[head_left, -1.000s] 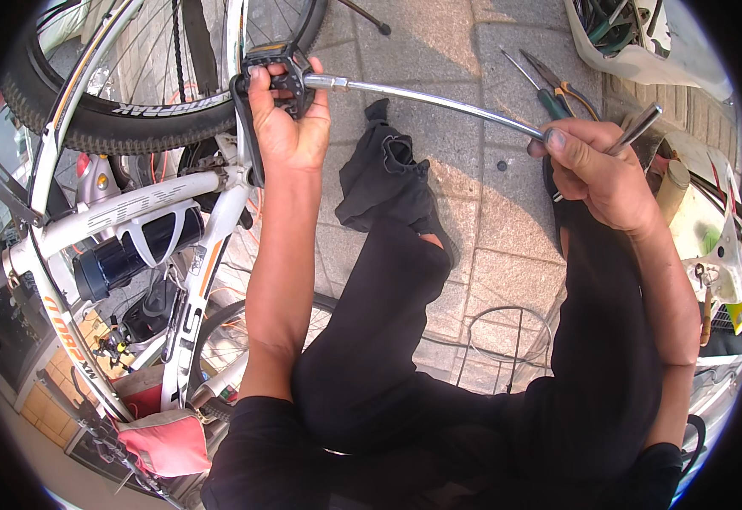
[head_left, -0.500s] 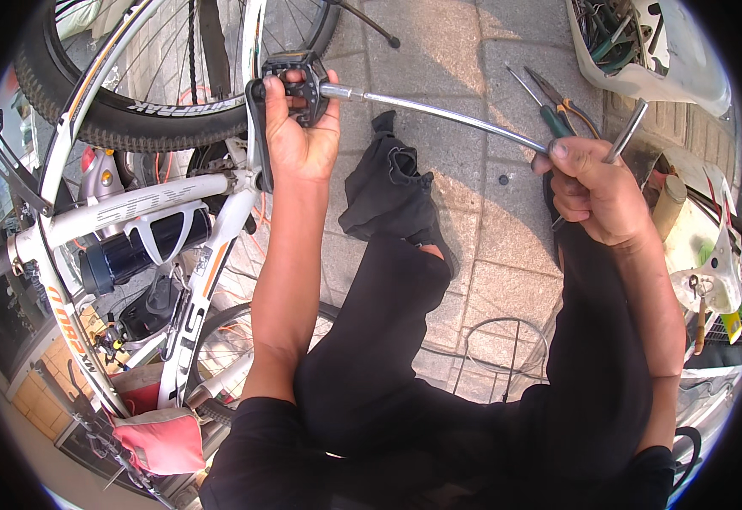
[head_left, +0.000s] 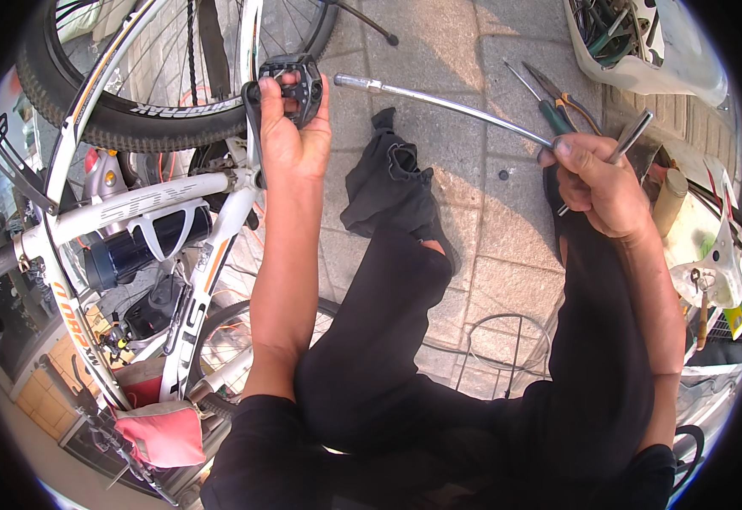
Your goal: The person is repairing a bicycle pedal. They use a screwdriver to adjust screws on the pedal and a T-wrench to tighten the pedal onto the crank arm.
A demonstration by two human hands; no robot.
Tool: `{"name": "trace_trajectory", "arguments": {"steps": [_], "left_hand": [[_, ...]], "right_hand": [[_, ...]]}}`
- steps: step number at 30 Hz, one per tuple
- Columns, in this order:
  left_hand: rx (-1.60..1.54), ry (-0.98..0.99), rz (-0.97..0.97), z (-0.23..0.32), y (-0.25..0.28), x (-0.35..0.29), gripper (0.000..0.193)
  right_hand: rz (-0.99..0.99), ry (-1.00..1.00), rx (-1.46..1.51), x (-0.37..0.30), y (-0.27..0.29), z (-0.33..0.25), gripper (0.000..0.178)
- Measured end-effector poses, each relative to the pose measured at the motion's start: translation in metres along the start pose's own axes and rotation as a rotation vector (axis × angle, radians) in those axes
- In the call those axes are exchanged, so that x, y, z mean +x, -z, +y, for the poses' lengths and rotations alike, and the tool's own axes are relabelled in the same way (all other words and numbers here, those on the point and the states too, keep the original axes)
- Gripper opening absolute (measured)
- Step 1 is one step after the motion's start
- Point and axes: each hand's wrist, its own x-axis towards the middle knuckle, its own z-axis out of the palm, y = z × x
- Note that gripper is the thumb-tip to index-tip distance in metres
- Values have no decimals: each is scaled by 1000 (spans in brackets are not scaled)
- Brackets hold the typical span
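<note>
My left hand [head_left: 292,140] grips a black bicycle pedal [head_left: 304,95], which sits beside the crank arm [head_left: 253,119] of a white bicycle [head_left: 124,200]. In my right hand [head_left: 596,180] is a chrome T-handle socket wrench [head_left: 456,112], held by the junction of its shaft and crossbar. Its long shaft points left, and the socket end stands a short gap to the right of the pedal, not touching it. The pedal's axle is partly hidden behind my fingers.
Pliers [head_left: 570,102] and a green-handled screwdriver [head_left: 547,110] lie on the paving beyond my right hand. A white tool bin [head_left: 617,76] stands far right. My shoe [head_left: 396,187] is on the paving between my arms. A pink bag [head_left: 163,435] is lower left.
The wrench's socket end has come away from the pedal and moved slightly right and up, leaving a gap. My left hand still grips the pedal and has shifted slightly left.
</note>
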Motion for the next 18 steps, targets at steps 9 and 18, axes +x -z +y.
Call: {"name": "trace_trajectory", "arguments": {"steps": [9,18], "left_hand": [[10,-2,-29,2,2,3,21],[6,-2,-13,-1,0,3,20]], "right_hand": [[-16,55,-125,-3,-4,-1,32],[-1,141,-304,-3,-7,-2,31]]}}
